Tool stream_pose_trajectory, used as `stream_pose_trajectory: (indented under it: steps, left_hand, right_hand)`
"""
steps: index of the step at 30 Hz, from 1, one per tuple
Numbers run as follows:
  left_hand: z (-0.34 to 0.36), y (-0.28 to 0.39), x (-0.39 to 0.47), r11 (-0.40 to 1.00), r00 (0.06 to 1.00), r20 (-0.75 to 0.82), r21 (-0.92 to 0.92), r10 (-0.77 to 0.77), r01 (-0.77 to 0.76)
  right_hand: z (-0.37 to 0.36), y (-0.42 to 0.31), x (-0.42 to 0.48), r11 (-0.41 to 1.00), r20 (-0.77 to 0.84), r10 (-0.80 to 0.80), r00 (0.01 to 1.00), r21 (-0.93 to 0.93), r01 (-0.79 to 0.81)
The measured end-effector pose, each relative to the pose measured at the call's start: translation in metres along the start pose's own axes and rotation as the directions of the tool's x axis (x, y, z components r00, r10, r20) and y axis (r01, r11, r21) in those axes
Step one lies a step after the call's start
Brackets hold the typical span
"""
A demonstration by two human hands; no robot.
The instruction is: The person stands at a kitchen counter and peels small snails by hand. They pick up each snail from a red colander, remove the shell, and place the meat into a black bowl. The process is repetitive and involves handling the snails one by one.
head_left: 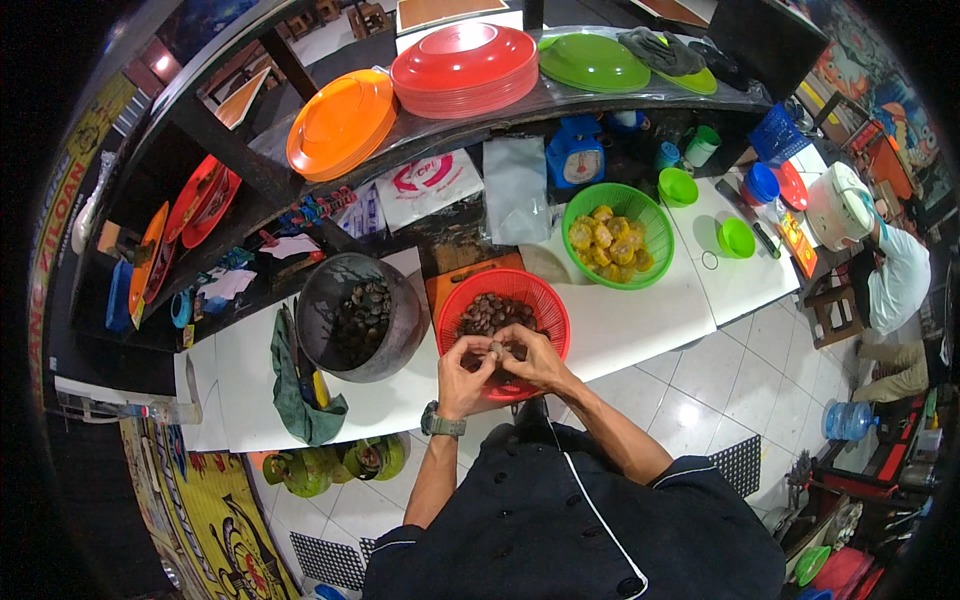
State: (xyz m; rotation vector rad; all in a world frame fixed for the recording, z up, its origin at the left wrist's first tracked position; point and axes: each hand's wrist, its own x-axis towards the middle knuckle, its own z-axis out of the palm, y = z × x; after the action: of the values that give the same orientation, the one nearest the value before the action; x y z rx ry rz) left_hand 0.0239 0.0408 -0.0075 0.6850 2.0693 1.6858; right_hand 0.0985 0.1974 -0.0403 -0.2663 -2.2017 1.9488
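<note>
Between the fingertips of my left hand (463,377) and my right hand (536,360) I hold one small shellfish (496,348), apparently a clam or cockle. Both hands are over a red plastic basket (555,300), which holds many more dark brown shellfish (491,313). The basket stands near the counter's front edge, partly on an orange cutting board (480,271). To its left, a large dark metal pot (409,322) leans open towards me with more shellfish (361,319) inside. My fingers hide part of the basket's contents.
A green basket of corn pieces (664,232) stands right of the red one. Left of the pot lie a green cloth (289,405) and a yellow-handled tool (321,390). A blue kitchen scale (574,154) is behind, below stacked red plates (465,67). Another person (900,277) is at far right.
</note>
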Motion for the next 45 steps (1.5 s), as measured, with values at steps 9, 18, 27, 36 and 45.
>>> stream_pose_trajectory:
  steps: [9,18,27,36,45]
  left_hand:
    - [0.0,-0.002,0.0,0.999,1.0,0.009,-0.04,-0.011,0.012]
    - [0.002,-0.006,0.002,0.999,1.0,0.011,0.033,0.023,-0.023]
    - [0.001,-0.003,0.003,0.997,0.999,0.004,0.076,0.034,-0.034]
    - [0.002,-0.007,0.005,0.995,0.997,-0.036,0.082,0.062,-0.059]
    - [0.002,-0.015,0.002,0.989,0.994,-0.034,0.113,0.103,-0.099]
  right_hand:
    - [0.003,0.004,0.001,0.997,-0.018,-0.079,0.997,-0.021,0.078]
    - [-0.001,-0.003,0.0,0.997,-0.011,-0.065,0.998,-0.035,0.065]
    - [-0.003,0.002,0.001,0.998,0.016,0.031,0.999,0.053,-0.031]
    - [0.001,-0.001,0.001,0.994,-0.056,-0.093,0.994,-0.058,0.09]
    - [-0.002,-0.004,0.001,0.999,-0.041,-0.004,0.999,-0.034,0.002]
